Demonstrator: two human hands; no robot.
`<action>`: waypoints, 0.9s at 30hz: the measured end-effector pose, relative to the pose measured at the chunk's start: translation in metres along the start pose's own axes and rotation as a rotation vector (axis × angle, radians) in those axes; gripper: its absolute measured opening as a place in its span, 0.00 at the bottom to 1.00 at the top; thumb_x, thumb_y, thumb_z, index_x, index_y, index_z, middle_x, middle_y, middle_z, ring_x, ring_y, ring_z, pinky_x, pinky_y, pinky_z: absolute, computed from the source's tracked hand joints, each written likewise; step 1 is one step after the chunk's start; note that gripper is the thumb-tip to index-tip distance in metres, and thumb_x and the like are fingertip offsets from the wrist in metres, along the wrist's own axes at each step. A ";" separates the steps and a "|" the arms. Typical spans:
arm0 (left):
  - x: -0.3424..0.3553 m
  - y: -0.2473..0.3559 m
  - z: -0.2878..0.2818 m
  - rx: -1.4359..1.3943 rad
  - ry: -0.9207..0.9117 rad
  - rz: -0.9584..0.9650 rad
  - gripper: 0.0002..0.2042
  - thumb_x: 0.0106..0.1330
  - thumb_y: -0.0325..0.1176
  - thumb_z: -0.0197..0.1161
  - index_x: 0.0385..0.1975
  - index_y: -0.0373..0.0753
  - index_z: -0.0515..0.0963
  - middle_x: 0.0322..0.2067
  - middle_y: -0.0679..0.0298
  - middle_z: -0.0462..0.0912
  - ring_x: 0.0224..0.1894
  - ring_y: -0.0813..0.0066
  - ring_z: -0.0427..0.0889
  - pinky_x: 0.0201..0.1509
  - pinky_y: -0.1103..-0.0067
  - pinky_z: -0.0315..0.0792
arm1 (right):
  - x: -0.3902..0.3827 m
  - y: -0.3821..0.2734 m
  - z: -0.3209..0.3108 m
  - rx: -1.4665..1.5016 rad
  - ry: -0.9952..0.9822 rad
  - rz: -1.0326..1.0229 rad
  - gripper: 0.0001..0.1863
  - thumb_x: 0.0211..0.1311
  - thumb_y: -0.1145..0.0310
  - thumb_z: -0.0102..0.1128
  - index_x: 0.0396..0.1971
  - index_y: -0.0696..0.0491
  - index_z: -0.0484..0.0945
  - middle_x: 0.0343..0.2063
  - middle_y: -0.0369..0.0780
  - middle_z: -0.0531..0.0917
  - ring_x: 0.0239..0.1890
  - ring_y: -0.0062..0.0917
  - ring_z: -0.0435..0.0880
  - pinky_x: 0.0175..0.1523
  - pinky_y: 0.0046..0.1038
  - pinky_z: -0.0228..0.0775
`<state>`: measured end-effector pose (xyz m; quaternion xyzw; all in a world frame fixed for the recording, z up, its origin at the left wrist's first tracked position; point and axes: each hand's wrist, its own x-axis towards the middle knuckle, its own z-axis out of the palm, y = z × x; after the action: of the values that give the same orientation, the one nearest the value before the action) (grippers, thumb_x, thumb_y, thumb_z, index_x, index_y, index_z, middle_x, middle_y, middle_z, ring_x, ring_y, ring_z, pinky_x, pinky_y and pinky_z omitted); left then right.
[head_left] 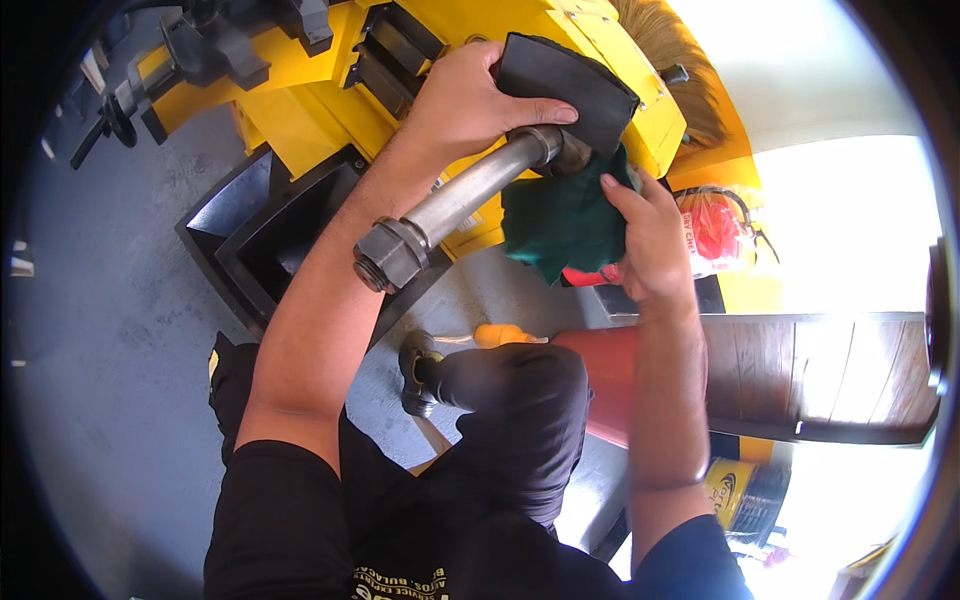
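Observation:
My left hand (468,105) grips the edge of a dark, flat rubber-like piece (565,90), with the thumb across its face and the other fingers partly hidden behind it. Just below that thumb runs a bare steel pipe (470,190), slanting down over my left forearm and ending in a large hex nut (392,255). My right hand (655,235) pinches a dark green cloth (565,225) between thumb and fingers. The cloth hangs beneath the dark piece, by the pipe's far end, where its contact with the metal is hidden.
Yellow machinery (305,125) fills the area ahead. A black open-topped box (270,245) stands under my left forearm. To the right are a plastic-wrapped red object (715,230), a brown wooden surface (760,370) and a yellow-and-black drum (745,495). An orange item (500,335) lies by my shoe.

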<state>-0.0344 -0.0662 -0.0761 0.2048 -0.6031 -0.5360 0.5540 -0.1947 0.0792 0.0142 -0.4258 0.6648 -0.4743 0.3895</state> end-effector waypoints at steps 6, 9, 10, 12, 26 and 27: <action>-0.001 -0.003 -0.006 0.077 -0.007 0.079 0.24 0.55 0.35 0.82 0.48 0.29 0.81 0.43 0.58 0.89 0.43 0.73 0.87 0.52 0.78 0.80 | -0.021 0.026 0.034 0.136 0.115 -0.253 0.14 0.70 0.76 0.60 0.53 0.62 0.77 0.45 0.39 0.84 0.44 0.18 0.81 0.49 0.24 0.73; -0.003 -0.010 -0.003 0.070 0.052 0.036 0.27 0.51 0.42 0.84 0.45 0.29 0.83 0.40 0.58 0.89 0.41 0.72 0.88 0.50 0.77 0.80 | -0.016 0.027 0.028 -0.032 0.165 -0.272 0.12 0.69 0.76 0.60 0.50 0.61 0.79 0.43 0.40 0.84 0.42 0.21 0.80 0.48 0.25 0.72; -0.005 -0.015 -0.007 0.071 0.137 0.063 0.29 0.47 0.46 0.86 0.41 0.29 0.84 0.37 0.58 0.90 0.38 0.70 0.89 0.48 0.77 0.81 | -0.012 0.027 0.031 -0.206 0.209 -0.369 0.11 0.69 0.77 0.61 0.49 0.60 0.80 0.42 0.42 0.83 0.41 0.23 0.81 0.49 0.26 0.72; -0.008 -0.024 -0.015 0.032 0.133 0.027 0.29 0.47 0.46 0.86 0.42 0.30 0.84 0.38 0.58 0.90 0.38 0.71 0.89 0.47 0.77 0.81 | -0.004 0.034 0.039 -0.494 0.311 -0.560 0.12 0.67 0.77 0.61 0.49 0.59 0.82 0.41 0.46 0.80 0.42 0.32 0.81 0.50 0.31 0.74; 0.002 -0.018 0.004 -0.131 0.022 0.064 0.20 0.53 0.34 0.82 0.42 0.30 0.85 0.38 0.62 0.90 0.38 0.78 0.86 0.47 0.80 0.80 | 0.001 0.077 0.053 -0.635 0.429 -0.841 0.38 0.52 0.85 0.56 0.68 0.63 0.65 0.67 0.53 0.67 0.63 0.53 0.68 0.68 0.48 0.62; 0.003 -0.019 0.001 -0.303 -0.004 0.027 0.19 0.54 0.32 0.82 0.43 0.29 0.85 0.37 0.63 0.89 0.38 0.79 0.86 0.47 0.80 0.80 | 0.005 0.062 0.049 -0.704 0.411 -0.884 0.37 0.50 0.86 0.53 0.67 0.63 0.67 0.66 0.54 0.70 0.63 0.53 0.69 0.69 0.47 0.61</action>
<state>-0.0430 -0.0744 -0.0914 0.1094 -0.5192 -0.6138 0.5845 -0.1630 0.0716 -0.0583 -0.6651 0.6035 -0.4151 -0.1456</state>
